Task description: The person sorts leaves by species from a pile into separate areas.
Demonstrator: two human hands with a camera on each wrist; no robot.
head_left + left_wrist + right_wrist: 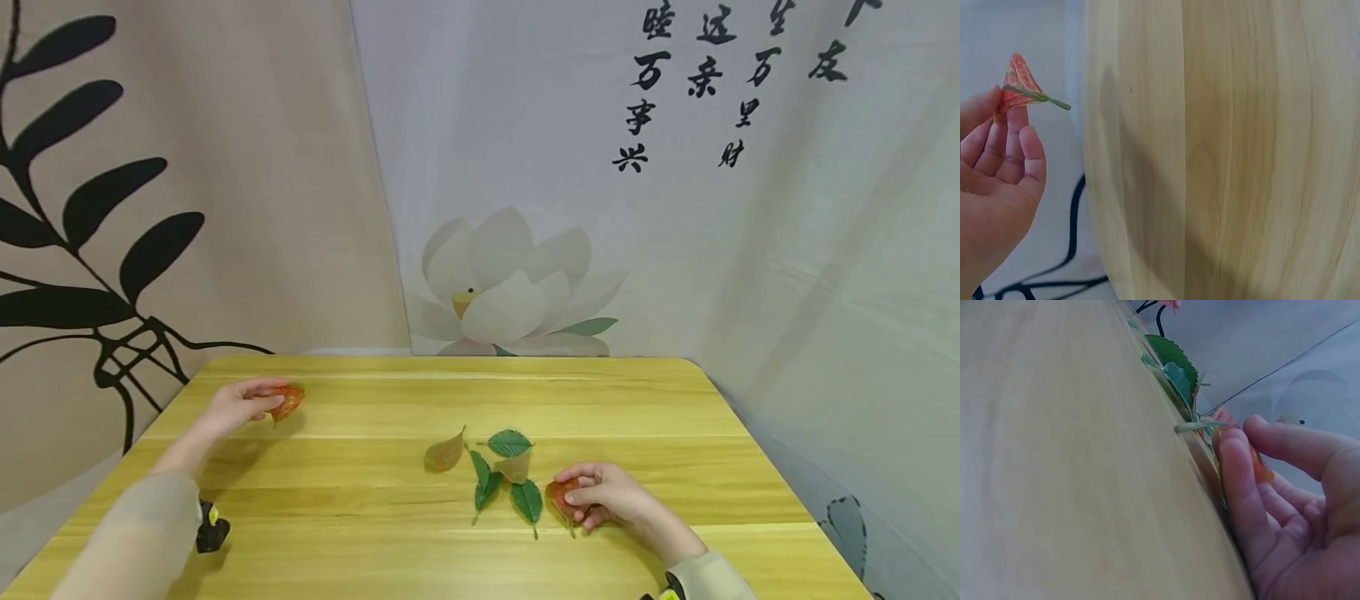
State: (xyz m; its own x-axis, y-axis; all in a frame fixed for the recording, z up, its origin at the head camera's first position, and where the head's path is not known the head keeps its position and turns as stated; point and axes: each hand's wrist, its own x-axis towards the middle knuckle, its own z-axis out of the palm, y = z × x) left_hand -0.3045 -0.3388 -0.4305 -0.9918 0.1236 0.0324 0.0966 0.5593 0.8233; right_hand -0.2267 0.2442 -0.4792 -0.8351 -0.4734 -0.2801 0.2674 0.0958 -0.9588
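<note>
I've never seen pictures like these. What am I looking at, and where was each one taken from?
There is no machine at work here, just a person's bare left hand and right hand. The widest picture comes from a camera worn on the head, looking forward and down at a wooden table. The other two come from cameras on the wrists, one watching each hand. On the table lie four green leaves and two brownish leaves. The left hand pinches a red leaf near the table's far left corner; the right hand pinches another red leaf beside the green ones.
</note>
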